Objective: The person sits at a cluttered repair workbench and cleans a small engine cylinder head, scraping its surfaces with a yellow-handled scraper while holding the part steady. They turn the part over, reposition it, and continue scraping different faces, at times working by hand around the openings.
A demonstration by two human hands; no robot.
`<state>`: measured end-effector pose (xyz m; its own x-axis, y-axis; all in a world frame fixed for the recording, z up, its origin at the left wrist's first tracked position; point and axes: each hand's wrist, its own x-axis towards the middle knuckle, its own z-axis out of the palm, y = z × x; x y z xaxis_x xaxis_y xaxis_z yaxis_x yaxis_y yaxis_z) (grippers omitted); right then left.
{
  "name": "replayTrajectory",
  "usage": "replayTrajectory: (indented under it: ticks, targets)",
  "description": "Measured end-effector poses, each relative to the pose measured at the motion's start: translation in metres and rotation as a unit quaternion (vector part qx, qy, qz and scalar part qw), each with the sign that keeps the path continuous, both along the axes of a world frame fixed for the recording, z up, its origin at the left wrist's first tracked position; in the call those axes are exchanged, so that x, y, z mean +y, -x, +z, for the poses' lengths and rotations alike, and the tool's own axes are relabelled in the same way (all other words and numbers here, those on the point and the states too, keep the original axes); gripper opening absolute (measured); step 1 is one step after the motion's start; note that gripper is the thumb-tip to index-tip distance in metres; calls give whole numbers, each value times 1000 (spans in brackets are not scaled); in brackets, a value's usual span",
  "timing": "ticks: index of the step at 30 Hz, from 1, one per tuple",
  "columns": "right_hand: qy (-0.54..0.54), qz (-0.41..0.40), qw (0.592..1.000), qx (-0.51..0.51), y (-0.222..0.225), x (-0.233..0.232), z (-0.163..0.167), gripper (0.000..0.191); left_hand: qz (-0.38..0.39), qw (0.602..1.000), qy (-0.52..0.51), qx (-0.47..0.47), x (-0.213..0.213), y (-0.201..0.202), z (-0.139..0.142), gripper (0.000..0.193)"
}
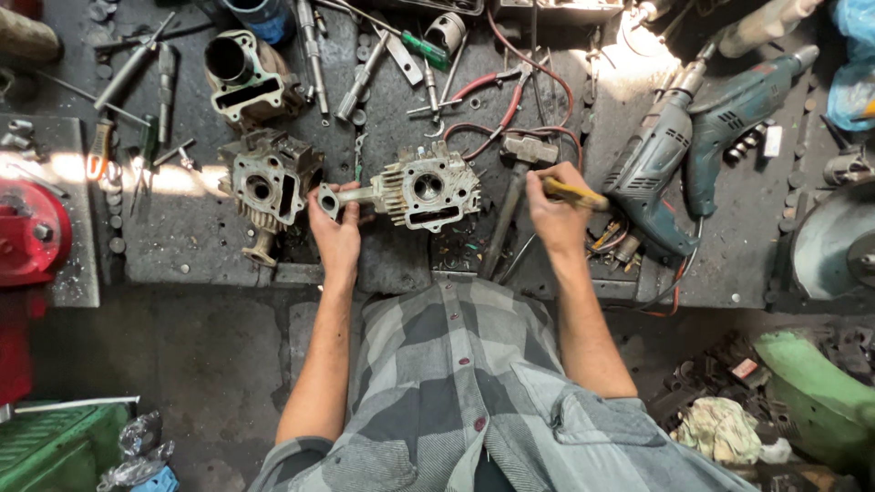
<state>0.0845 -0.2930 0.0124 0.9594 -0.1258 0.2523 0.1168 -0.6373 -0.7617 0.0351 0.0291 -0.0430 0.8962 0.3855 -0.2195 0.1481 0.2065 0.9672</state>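
A grey metal engine cylinder head lies on the dark workbench in front of me. My left hand grips the intake pipe that sticks out of its left side. My right hand is closed around a yellow-handled tool, to the right of the cylinder head and apart from it. A hammer lies between the cylinder head and my right hand, its head pointing away from me.
A second cylinder head sits to the left, an engine cylinder behind it. Two blue-green power drills lie at the right. Wrenches, screwdrivers and pliers with red wires are scattered at the back. A red vise stands at the far left.
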Motion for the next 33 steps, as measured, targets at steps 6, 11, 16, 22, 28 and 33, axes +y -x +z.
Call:
replayTrajectory:
  ticks: [6,11,16,22,28,33]
  targets:
    - [-140,118,981,60,5,-8,6,14,-3,1000,-3,-2,0,1,-2,31]
    - [-126,142,978,81,9,13,8,12,-1,1000,-2,-6,0,1,-3,33]
    - [-125,176,975,54,9,21,16,10,-1,1000,-15,2,0,1,0,31]
    - [-116,177,976,49,7,16,24,8,0,1000,-6,5,-1,1,1,31]
    - [-116,191,975,-17,4,17,18,7,-1,1000,-1,0,0,2,-1,32]
    - [-71,81,993,-43,-5,2,15,10,-2,1000,-8,-7,1,2,-2,32]
